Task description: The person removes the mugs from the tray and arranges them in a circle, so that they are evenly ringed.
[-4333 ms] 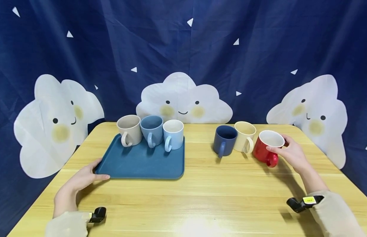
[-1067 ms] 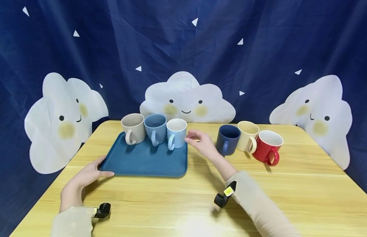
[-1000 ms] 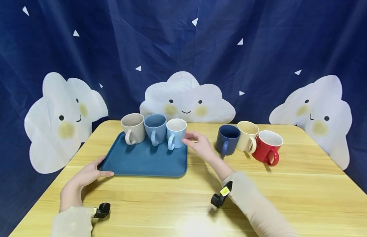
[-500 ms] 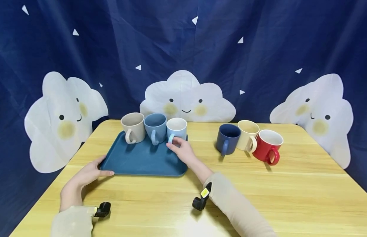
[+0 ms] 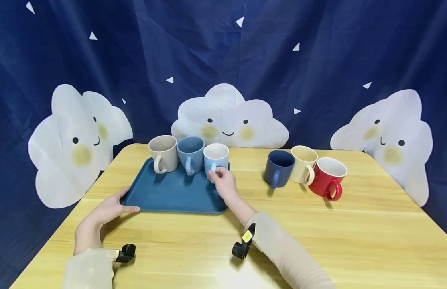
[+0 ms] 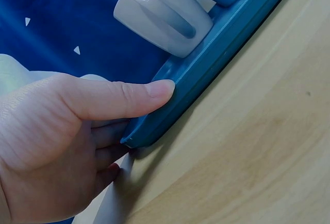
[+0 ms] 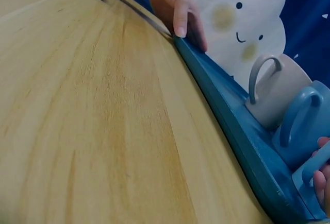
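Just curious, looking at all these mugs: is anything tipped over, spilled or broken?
Nothing stands out. Three mugs stand upright on the blue tray, three more upright on the table. The right hand pinches the light blue mug handle.

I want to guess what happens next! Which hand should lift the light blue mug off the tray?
Probably the right hand: its fingers already grip the handle of the light blue mug. The left hand is across the blue tray, with its thumb on the near left corner.

right hand point(image 5: 223, 182) moved from red mug point(image 5: 328, 178) to light blue mug's point(image 5: 216, 157) handle
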The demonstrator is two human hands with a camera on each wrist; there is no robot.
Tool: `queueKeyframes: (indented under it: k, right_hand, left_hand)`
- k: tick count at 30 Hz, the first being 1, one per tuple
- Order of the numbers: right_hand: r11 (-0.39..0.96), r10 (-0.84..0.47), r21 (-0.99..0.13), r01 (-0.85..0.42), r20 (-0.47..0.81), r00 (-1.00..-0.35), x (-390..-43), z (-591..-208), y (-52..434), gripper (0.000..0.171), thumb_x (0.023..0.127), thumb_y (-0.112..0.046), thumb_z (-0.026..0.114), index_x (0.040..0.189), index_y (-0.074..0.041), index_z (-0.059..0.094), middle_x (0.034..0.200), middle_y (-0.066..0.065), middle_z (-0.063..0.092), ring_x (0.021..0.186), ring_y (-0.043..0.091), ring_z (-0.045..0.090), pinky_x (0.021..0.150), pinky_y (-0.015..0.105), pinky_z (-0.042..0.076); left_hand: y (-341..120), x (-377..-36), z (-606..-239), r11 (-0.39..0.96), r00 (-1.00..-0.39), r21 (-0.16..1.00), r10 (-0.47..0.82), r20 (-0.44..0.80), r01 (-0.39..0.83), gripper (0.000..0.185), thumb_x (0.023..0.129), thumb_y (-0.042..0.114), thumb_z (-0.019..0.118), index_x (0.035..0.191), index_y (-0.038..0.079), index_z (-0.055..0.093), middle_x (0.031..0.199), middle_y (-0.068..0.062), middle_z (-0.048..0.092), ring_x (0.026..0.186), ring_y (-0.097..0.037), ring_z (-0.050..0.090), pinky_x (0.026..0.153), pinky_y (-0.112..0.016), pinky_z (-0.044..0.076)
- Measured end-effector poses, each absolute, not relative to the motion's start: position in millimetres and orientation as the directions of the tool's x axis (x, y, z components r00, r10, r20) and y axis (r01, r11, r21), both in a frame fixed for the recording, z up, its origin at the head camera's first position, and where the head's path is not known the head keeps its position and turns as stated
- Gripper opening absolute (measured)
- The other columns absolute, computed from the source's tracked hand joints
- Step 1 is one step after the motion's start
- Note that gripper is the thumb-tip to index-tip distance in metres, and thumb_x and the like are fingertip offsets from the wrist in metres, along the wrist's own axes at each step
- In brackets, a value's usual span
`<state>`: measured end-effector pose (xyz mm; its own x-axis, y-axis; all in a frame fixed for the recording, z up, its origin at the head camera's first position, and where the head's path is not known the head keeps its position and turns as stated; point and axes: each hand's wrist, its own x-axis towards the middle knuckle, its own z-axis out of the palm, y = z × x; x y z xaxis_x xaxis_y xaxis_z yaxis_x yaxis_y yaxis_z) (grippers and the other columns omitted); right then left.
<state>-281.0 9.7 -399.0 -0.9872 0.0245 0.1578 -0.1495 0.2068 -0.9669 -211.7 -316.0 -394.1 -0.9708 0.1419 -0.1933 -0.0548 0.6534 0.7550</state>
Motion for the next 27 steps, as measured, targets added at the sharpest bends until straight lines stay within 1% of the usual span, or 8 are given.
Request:
queueKeyframes:
  k: [3,5,8,13,15,22,25,27]
  right_hand:
    - [0.168,0.037,-0.976,-0.135,0.143,-0.989,-281,-400,11,0.016,0.089,-0.014,0.062,0.087,0.001,0.067,0.079,0.009,0.069,0.075,0.016,0.06,0.065,0.023,0.045]
    - [0.119,0.045,-0.985,-0.124,0.13,-0.99,-281,-401,11,0.017,0.089,-0.012,0.063,0.088,0.004,0.067,0.078,0.01,0.069,0.077,0.016,0.062,0.065,0.022,0.044]
    - [0.031,0.048,-0.994,-0.107,0.108,-0.993,-279,-401,12,0.017,0.088,-0.009,0.064,0.091,0.008,0.068,0.074,0.01,0.068,0.075,0.015,0.063,0.067,0.021,0.044]
    - [-0.074,0.015,-0.991,-0.108,0.107,-0.994,-276,-397,13,0.019,0.086,-0.006,0.064,0.095,0.011,0.068,0.071,0.01,0.068,0.075,0.017,0.068,0.078,0.024,0.048]
    - [-0.091,0.002,-0.989,-0.12,0.12,-0.993,-274,-396,14,0.02,0.086,-0.004,0.064,0.096,0.012,0.067,0.07,0.01,0.068,0.074,0.017,0.068,0.079,0.025,0.048]
    - [-0.105,-0.026,-0.986,-0.127,0.13,-0.991,-266,-393,23,0.02,0.085,-0.002,0.063,0.099,0.014,0.066,0.073,0.012,0.069,0.074,0.016,0.068,0.077,0.025,0.05]
    - [-0.114,-0.043,-0.982,-0.148,0.154,-0.987,-261,-387,29,0.021,0.085,-0.001,0.063,0.099,0.015,0.065,0.073,0.011,0.069,0.074,0.016,0.068,0.074,0.023,0.049]
    - [-0.116,-0.057,-0.979,-0.165,0.172,-0.983,-257,-383,33,0.022,0.085,-0.001,0.063,0.099,0.016,0.065,0.071,0.009,0.069,0.072,0.013,0.067,0.073,0.023,0.049]
  left_hand:
    - [-316,-212,-394,0.661,-0.971,0.748,0.141,-0.193,-0.053,0.104,0.079,0.032,0.073,0.144,-0.01,0.002,0.142,-0.041,0.006,0.129,-0.057,0.007,0.1,-0.067,0.013]
    - [-316,-212,-394,0.666,-0.97,0.744,0.143,-0.198,-0.054,0.104,0.08,0.032,0.072,0.144,-0.01,0.002,0.142,-0.041,0.006,0.128,-0.057,0.008,0.1,-0.066,0.014]
    - [-316,-211,-395,0.669,-0.969,0.741,0.142,-0.203,-0.057,0.104,0.079,0.032,0.073,0.144,-0.01,0.003,0.142,-0.041,0.006,0.129,-0.057,0.008,0.1,-0.066,0.014]
    - [-318,-211,-393,0.669,-0.969,0.741,0.135,-0.206,-0.064,0.104,0.08,0.032,0.072,0.144,-0.009,0.002,0.142,-0.042,0.005,0.128,-0.057,0.007,0.1,-0.067,0.014]
    - [-318,-211,-393,0.667,-0.969,0.742,0.135,-0.206,-0.065,0.104,0.08,0.033,0.072,0.144,-0.009,0.001,0.142,-0.042,0.005,0.128,-0.057,0.007,0.1,-0.067,0.014]
    - [-316,-210,-394,0.652,-0.968,0.755,0.139,-0.211,-0.072,0.105,0.08,0.031,0.072,0.144,-0.009,0.001,0.142,-0.041,0.004,0.129,-0.057,0.005,0.1,-0.067,0.012]
    - [-316,-211,-394,0.648,-0.967,0.758,0.138,-0.213,-0.075,0.105,0.08,0.031,0.073,0.144,-0.009,0.0,0.143,-0.041,0.003,0.129,-0.057,0.005,0.101,-0.067,0.012]
    - [-317,-212,-395,0.652,-0.967,0.754,0.135,-0.215,-0.076,0.105,0.08,0.032,0.073,0.144,-0.009,0.0,0.143,-0.041,0.003,0.129,-0.057,0.005,0.101,-0.066,0.012]
